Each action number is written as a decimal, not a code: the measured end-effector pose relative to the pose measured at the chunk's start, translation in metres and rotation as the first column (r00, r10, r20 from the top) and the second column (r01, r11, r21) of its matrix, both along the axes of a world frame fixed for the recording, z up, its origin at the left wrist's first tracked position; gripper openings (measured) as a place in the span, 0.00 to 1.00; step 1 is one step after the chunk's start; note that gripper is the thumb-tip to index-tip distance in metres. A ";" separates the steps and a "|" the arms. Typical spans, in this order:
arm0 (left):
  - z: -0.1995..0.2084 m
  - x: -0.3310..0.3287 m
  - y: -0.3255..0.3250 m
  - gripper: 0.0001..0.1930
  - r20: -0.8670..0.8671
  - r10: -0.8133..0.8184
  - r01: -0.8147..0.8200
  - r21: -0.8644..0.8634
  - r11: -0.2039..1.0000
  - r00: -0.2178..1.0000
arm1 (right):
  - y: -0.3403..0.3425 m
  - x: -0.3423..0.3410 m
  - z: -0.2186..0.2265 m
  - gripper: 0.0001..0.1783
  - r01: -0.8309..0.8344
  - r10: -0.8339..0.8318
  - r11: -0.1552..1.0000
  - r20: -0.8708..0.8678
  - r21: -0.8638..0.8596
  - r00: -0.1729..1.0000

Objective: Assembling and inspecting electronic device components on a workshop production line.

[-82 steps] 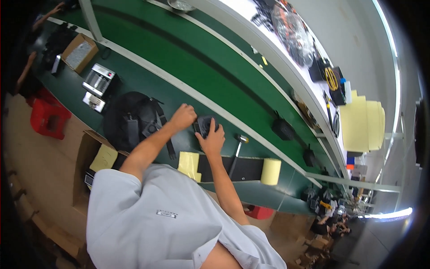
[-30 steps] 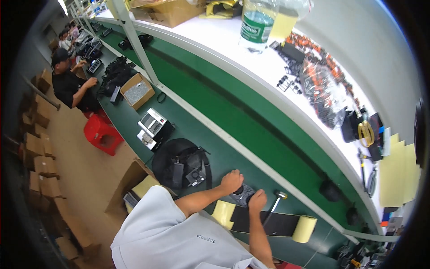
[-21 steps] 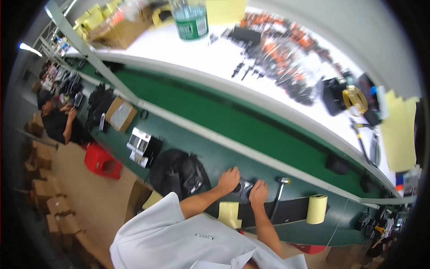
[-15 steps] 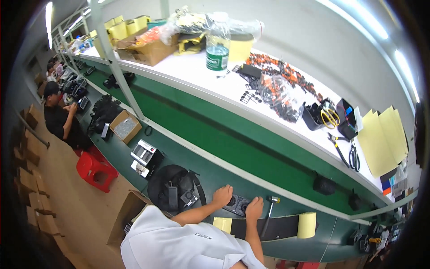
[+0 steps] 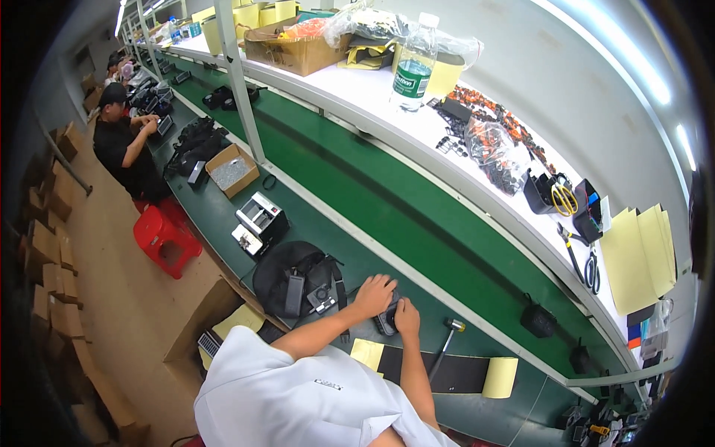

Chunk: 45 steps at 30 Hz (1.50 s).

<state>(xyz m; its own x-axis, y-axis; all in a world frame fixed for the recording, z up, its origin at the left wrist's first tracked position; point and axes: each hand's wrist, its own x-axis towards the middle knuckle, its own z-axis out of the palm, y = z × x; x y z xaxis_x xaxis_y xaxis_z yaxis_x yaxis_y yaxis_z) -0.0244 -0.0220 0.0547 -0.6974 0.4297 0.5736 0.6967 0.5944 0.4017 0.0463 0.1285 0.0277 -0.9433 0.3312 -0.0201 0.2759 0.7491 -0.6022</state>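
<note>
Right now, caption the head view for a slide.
Left hand and right hand hold a dark device, hammer nearby on the green bench.

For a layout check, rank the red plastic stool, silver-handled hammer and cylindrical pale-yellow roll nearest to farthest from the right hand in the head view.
1. Silver-handled hammer: just right of the right hand.
2. Cylindrical pale-yellow roll: farther right.
3. Red plastic stool: far to the left.

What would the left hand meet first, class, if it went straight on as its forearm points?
The left hand would likely meet the pale rail along the green table first, though depth is hard to judge.
</note>
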 end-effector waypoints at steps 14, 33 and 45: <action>-0.011 -0.006 -0.011 0.20 0.489 0.108 0.147 -0.456 0.878 0.866 | -0.012 -0.009 0.021 0.25 0.340 -0.353 0.935 0.384 0.104 0.853; -0.014 0.018 -0.029 0.19 0.512 0.094 0.071 -0.293 0.953 0.854 | 0.010 0.040 -0.004 0.25 0.368 -0.360 0.900 0.077 -0.234 0.930; 0.010 0.052 -0.001 0.58 0.331 -0.081 0.284 -0.630 0.723 0.940 | 0.059 0.148 -0.012 0.07 0.712 -0.702 0.698 -0.273 -0.081 0.658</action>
